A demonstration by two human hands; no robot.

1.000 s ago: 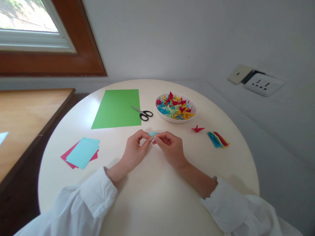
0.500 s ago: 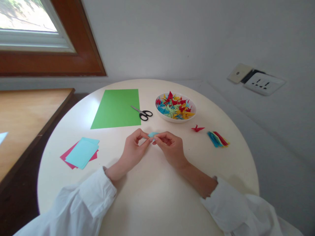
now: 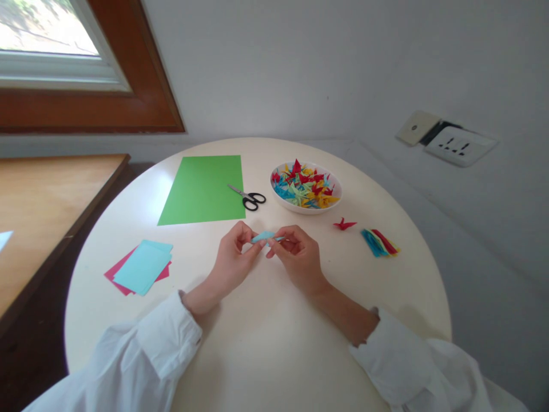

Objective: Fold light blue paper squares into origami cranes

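Observation:
A small folded piece of light blue paper is held just above the table between my two hands. My left hand pinches its left end between thumb and fingers. On the other side, my right hand grips the right end, thumb to the front. The fingertips cover both ends of the paper, so its full shape is hidden. A red paper crane lies on the table to the right of my right hand.
The round white table carries a green sheet, black-handled scissors, a white bowl of colourful paper cranes, a stack of folded paper strips, and light blue sheets over pink ones. A wall stands behind.
More of the light blue paper shows between my hands, and its ends stick out wider. My fingers have shifted slightly on it. Everything else lies as before.

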